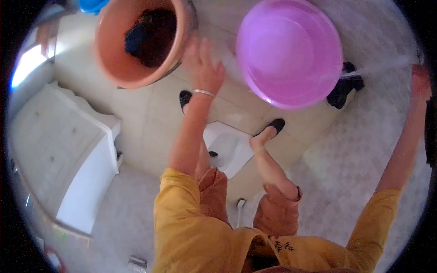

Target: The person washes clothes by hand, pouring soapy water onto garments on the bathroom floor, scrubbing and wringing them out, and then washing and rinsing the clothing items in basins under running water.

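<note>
My left hand (203, 68) is open, its fingers apart and slightly blurred. It hangs over the floor between an orange tub (107, 59) and a purple basin (282, 98), beside the tub's rim. Dark wet-looking cloth (157, 38) lies inside the tub. At the far right edge, my right hand (421, 82) reaches up beside a water jet (387, 66), its fingers too dim to make out. The jet runs left toward the basin's right rim. Dark cloth (346, 88) shows beside that rim.
A white squat toilet (230, 148) is set in the tiled floor between my feet in black shoes (275, 125). To the left stands a white cabinet (86, 182) with a scalloped edge. Part of a blue container (93, 4) shows at the top left.
</note>
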Action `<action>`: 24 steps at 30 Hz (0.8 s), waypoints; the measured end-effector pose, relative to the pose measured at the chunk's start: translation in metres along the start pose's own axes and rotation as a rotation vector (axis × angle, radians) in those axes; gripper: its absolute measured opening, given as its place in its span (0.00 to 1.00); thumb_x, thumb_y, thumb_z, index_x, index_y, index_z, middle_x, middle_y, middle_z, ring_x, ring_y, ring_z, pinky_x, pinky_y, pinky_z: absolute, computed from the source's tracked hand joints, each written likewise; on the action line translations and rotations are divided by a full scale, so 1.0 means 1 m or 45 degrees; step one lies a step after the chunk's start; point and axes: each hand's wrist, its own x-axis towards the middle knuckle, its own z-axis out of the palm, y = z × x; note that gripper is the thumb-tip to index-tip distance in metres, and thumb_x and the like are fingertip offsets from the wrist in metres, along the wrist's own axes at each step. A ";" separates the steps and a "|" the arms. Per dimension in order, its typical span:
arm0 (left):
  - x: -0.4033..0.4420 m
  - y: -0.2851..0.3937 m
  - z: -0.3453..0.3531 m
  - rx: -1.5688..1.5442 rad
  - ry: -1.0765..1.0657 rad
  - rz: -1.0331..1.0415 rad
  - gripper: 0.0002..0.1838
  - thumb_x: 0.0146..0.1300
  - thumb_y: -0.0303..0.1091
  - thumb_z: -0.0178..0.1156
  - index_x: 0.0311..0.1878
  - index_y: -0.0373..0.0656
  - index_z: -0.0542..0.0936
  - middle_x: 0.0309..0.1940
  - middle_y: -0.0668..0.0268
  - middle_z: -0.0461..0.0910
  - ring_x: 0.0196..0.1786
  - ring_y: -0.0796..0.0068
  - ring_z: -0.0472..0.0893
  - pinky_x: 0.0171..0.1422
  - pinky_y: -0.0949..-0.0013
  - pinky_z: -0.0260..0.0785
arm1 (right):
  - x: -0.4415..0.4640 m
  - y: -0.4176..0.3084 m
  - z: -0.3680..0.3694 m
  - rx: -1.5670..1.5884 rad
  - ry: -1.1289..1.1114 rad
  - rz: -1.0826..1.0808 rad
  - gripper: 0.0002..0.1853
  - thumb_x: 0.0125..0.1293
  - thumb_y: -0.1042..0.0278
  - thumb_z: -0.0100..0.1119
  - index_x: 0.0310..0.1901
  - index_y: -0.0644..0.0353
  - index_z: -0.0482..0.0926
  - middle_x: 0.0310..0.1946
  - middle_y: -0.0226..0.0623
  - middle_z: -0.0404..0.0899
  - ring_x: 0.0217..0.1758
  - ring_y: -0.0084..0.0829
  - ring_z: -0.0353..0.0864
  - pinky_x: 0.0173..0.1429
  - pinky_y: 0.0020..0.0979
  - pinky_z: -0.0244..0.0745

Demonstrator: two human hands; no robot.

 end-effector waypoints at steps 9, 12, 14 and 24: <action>0.022 -0.074 -0.070 0.369 -0.635 -0.429 0.15 0.51 0.34 0.49 0.44 0.48 0.66 0.33 0.56 0.76 0.38 0.56 0.76 0.44 0.55 0.65 | -0.201 0.131 0.095 0.214 0.508 1.106 0.07 0.56 0.66 0.49 0.34 0.59 0.70 0.27 0.30 0.69 0.30 0.23 0.67 0.36 0.23 0.64; 0.009 -0.074 -0.057 0.358 -0.612 -0.226 0.08 0.51 0.30 0.45 0.37 0.47 0.66 0.27 0.56 0.77 0.31 0.54 0.77 0.33 0.55 0.68 | -0.230 0.123 0.189 -0.153 0.195 1.114 0.09 0.56 0.69 0.51 0.38 0.62 0.71 0.28 0.31 0.72 0.28 0.23 0.70 0.33 0.23 0.68; -0.013 -0.060 -0.053 0.303 -0.690 -0.125 0.09 0.51 0.30 0.45 0.38 0.47 0.66 0.27 0.56 0.76 0.31 0.56 0.77 0.31 0.55 0.68 | -0.242 0.124 0.237 -0.249 -0.015 0.978 0.11 0.56 0.71 0.51 0.40 0.63 0.71 0.30 0.32 0.73 0.30 0.23 0.73 0.36 0.24 0.70; -0.160 0.000 -0.003 -0.260 -0.746 0.108 0.21 0.45 0.35 0.50 0.46 0.47 0.67 0.33 0.59 0.72 0.40 0.60 0.72 0.34 0.57 0.67 | -0.220 0.147 0.393 -1.247 -0.984 0.373 0.44 0.36 0.62 0.68 0.58 0.42 0.55 0.61 0.45 0.47 0.59 0.51 0.55 0.61 0.49 0.48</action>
